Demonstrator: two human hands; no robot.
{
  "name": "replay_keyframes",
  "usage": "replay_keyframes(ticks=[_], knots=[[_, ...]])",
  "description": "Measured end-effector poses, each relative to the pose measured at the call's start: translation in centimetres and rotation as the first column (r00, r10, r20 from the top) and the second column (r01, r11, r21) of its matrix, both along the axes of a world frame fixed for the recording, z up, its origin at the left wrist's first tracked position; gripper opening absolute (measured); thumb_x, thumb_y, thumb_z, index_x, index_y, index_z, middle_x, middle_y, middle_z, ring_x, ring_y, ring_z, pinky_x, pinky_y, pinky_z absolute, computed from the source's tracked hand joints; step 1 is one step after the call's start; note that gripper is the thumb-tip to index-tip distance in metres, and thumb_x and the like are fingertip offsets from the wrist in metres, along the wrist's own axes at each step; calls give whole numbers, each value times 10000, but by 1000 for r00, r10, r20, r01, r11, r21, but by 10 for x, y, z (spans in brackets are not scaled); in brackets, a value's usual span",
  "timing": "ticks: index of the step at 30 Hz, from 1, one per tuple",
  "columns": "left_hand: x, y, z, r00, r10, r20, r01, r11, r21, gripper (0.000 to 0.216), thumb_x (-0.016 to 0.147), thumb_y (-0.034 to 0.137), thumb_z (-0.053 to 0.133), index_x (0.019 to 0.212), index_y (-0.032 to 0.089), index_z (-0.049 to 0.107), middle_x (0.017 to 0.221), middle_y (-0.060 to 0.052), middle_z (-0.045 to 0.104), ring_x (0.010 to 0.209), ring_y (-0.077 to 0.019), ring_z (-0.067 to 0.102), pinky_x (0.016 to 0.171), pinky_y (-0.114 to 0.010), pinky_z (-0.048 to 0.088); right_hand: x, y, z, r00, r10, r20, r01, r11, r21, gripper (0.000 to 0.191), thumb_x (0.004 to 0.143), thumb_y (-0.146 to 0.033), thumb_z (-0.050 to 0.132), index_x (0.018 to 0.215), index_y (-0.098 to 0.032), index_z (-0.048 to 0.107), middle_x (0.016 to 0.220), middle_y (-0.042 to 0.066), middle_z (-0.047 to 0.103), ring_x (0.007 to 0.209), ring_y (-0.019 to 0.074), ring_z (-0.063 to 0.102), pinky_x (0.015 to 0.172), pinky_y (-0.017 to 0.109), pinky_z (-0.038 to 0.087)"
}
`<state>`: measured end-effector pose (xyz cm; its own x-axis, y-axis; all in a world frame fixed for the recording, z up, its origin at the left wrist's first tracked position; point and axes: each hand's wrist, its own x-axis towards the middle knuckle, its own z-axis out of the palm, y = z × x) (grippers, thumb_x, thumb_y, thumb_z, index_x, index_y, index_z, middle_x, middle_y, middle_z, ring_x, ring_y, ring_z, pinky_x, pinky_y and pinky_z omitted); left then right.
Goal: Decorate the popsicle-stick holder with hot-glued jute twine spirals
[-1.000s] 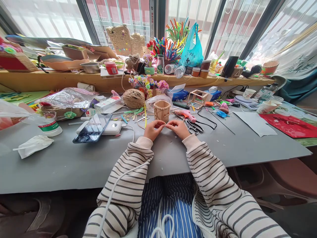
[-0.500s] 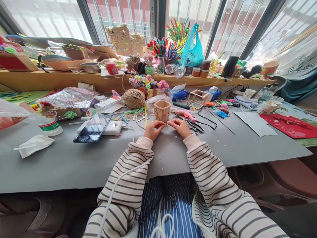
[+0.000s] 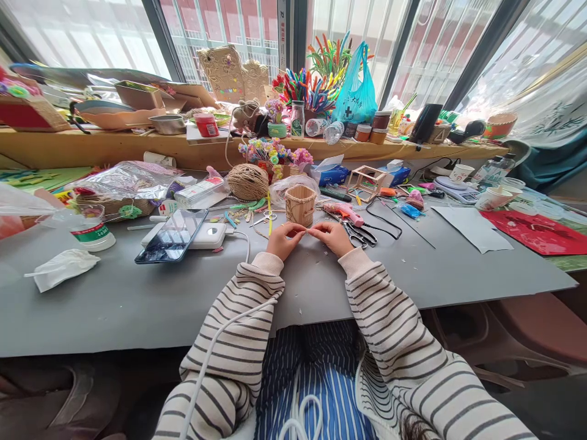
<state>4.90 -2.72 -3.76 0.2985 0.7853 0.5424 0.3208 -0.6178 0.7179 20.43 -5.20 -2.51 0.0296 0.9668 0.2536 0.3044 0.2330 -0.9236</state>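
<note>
My left hand [image 3: 285, 239] and my right hand [image 3: 332, 237] meet at their fingertips just above the grey table. Both are closed in a pinch; whatever sits between the fingers is too small to make out. Right behind them stands a small wooden bucket [image 3: 299, 206] with twine round its rim. To the right of the bucket lies a pink glue gun [image 3: 346, 214], with black-handled scissors [image 3: 358, 234] by my right hand. Left of my left hand are a yellow strip [image 3: 270, 219] and small white-handled scissors [image 3: 266, 218].
A phone [image 3: 173, 237] leans on a white charger at left. Behind are a ball of twine [image 3: 248, 182] and a small wooden frame [image 3: 365, 182]. White paper [image 3: 473, 228] and a red sheet [image 3: 541, 231] lie at right. A crowded ledge [image 3: 183, 146] runs below the window.
My fingertips have drawn closer together, and my right fingers have shifted slightly left. The bucket and the other things stay where they were.
</note>
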Motion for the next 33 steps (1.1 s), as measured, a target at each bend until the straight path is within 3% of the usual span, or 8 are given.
replay_keyframes(ticks=[6, 12, 25, 33], knots=[[1, 0, -1, 1000, -1, -22, 1, 1000, 17, 198, 660, 297, 609, 799, 156, 596, 731, -41, 632, 587, -122, 565, 587, -256, 492, -6, 3, -4, 994, -48, -96, 45, 998, -36, 309, 589, -440, 615, 666, -141, 637, 625, 6, 615, 602, 113, 505, 618, 257, 388], [1, -1, 0, 998, 42, -39, -40, 998, 41, 154, 668, 311, 599, 701, 162, 573, 672, -30, 612, 585, -129, 552, 589, -265, 476, -12, 2, -4, 989, -4, -149, -2, 999, -43, 292, 572, -429, 631, 633, -144, 632, 625, 6, 619, 612, 111, 518, 635, 252, 396], [-1, -4, 4, 998, 62, -28, -61, 998, 28, 176, 674, 343, 589, 616, 177, 587, 610, -16, 606, 570, -127, 542, 593, -256, 463, -5, -2, 1, 992, 91, -87, -95, 995, -44, 257, 619, -416, 614, 631, -164, 666, 590, -3, 613, 560, 101, 491, 548, 230, 368], [-2, -4, 2, 995, 103, -2, -103, 995, 4, 197, 688, 355, 575, 623, 169, 582, 637, -16, 604, 558, -116, 529, 581, -244, 451, 8, -7, 7, 992, -38, -118, 45, 998, 55, 291, 708, -427, 536, 714, -166, 667, 603, 12, 617, 472, 77, 406, 493, 233, 353]])
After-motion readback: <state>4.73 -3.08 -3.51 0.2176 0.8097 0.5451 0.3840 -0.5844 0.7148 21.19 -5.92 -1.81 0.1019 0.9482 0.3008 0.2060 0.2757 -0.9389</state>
